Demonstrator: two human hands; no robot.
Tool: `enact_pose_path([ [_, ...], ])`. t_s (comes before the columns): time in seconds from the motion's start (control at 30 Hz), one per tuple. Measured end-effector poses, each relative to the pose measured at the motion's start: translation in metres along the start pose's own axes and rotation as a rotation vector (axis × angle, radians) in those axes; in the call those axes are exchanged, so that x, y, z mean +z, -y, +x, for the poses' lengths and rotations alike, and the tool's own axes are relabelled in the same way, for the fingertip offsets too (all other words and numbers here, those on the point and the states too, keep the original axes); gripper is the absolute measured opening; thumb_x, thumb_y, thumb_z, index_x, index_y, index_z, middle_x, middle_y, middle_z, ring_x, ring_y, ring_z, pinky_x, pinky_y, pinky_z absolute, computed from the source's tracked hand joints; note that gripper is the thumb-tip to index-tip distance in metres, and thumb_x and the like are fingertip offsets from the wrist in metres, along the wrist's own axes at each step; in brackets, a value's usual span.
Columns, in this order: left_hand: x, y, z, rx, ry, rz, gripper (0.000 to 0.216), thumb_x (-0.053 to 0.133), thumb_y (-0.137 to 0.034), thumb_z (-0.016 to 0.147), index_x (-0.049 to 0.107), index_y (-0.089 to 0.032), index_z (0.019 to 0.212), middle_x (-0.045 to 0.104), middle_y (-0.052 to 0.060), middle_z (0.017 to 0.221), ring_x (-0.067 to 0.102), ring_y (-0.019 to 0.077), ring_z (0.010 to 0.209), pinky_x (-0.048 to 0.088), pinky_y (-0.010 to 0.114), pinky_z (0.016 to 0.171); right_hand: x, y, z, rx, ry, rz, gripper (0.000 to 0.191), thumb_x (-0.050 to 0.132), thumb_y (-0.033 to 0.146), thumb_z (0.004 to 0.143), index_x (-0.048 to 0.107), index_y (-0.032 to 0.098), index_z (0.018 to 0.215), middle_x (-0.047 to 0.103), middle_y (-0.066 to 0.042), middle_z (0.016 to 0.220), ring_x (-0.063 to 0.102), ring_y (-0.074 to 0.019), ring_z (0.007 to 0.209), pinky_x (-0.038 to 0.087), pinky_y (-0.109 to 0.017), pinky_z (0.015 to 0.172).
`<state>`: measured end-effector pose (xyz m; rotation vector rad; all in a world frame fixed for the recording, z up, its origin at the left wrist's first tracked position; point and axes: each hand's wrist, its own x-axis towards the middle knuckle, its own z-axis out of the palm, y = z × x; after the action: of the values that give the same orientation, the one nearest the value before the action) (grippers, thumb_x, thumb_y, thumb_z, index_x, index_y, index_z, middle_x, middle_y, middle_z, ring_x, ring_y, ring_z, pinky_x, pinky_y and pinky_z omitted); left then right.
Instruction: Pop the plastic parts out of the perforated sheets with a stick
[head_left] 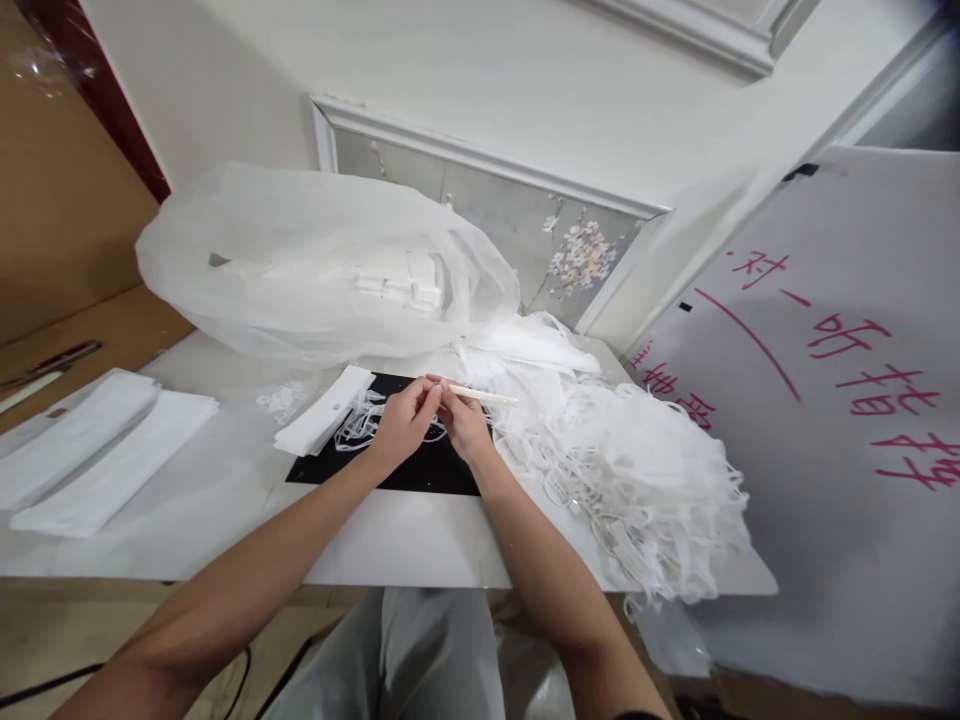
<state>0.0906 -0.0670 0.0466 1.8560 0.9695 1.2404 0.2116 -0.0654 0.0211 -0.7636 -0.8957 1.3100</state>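
Note:
My left hand [405, 418] and my right hand [463, 420] meet above a black mat [431, 477], fingertips pinched together. Between them is a slim, flat white face mask [487, 395], seen nearly edge-on, with one end sticking out to the right. White ear loops [358, 425] lie on the mat below my left hand. They trail from a small stack of flat white masks [324, 412] at the mat's left edge. Close by my right hand begins a large tangled heap of white masks with loops [637, 450].
A big translucent bag [300, 260] with white items inside lies at the back of the white table [427, 540]. Two stacks of flat white pieces [112, 460] sit at left, near a cardboard box [67, 190]. A whiteboard with red writing [847, 400] stands right.

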Motion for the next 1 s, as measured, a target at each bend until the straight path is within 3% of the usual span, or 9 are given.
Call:
enact_pose_path([
  [0.17,0.002,0.001,-0.003,0.011,-0.050,0.031,0.025,0.050,-0.037,0.090,0.058,-0.018,0.077,0.047,-0.007,0.052,0.041,0.0075,0.046,0.031,0.020,0.049,0.000,0.000,-0.001,0.040,0.035,0.012,0.032,0.073,0.045,0.075,0.074,0.021,0.096,0.073,-0.002,0.089,0.066,-0.0165,0.082,0.052,-0.027,0.076],
  [0.3,0.006,-0.001,-0.009,0.134,-0.019,0.210,0.023,0.054,-0.029,0.085,0.055,-0.017,0.066,0.048,-0.006,0.052,0.042,0.0069,0.048,0.032,0.020,0.052,-0.002,0.001,0.000,0.038,0.001,-0.005,0.036,0.072,0.046,0.076,0.073,0.020,0.103,0.073,-0.004,0.094,0.065,-0.0171,0.085,0.052,-0.027,0.078],
  [0.47,0.008,0.002,-0.007,0.171,0.055,0.407,0.017,0.051,-0.027,0.087,0.066,-0.020,0.093,0.056,-0.005,0.058,0.048,0.0093,0.051,0.036,0.022,0.059,-0.007,0.003,0.006,0.003,-0.069,0.031,0.034,0.071,0.046,0.077,0.072,0.021,0.101,0.072,-0.004,0.093,0.066,-0.0171,0.086,0.052,-0.027,0.075],
  [0.53,0.008,0.005,-0.006,0.130,0.135,0.500,0.018,0.051,-0.029,0.089,0.066,-0.021,0.096,0.058,-0.004,0.059,0.050,0.0112,0.052,0.035,0.023,0.059,-0.013,0.006,0.011,-0.023,-0.134,0.033,0.033,0.071,0.046,0.077,0.071,0.022,0.100,0.071,-0.004,0.095,0.065,-0.0147,0.082,0.051,-0.025,0.072],
  [0.7,0.018,0.001,-0.016,0.212,0.398,0.632,0.048,0.041,-0.048,0.096,0.062,-0.018,0.065,0.062,0.003,0.058,0.057,0.0154,0.057,0.030,0.026,0.057,-0.035,0.019,0.020,-0.088,-0.313,0.026,0.035,0.068,0.048,0.078,0.070,0.025,0.104,0.069,-0.002,0.098,0.061,-0.0091,0.072,0.048,-0.022,0.067],
  [0.87,0.043,-0.018,-0.044,0.361,0.752,0.399,0.045,0.041,-0.056,0.096,0.065,-0.021,0.083,0.067,-0.001,0.065,0.061,0.0126,0.060,0.032,0.023,0.059,-0.048,0.021,0.024,-0.123,-0.367,0.008,0.038,0.068,0.050,0.077,0.069,0.025,0.105,0.067,-0.002,0.094,0.059,-0.0088,0.072,0.047,-0.022,0.067],
  [1.0,0.061,-0.023,-0.058,0.374,0.852,0.419,0.041,0.045,-0.057,0.094,0.061,-0.021,0.082,0.068,-0.002,0.067,0.063,0.0145,0.062,0.031,0.024,0.056,-0.048,0.014,0.026,-0.146,-0.383,-0.048,0.040,0.069,0.048,0.075,0.070,0.022,0.105,0.065,-0.001,0.087,0.053,-0.0072,0.064,0.043,-0.021,0.061],
])
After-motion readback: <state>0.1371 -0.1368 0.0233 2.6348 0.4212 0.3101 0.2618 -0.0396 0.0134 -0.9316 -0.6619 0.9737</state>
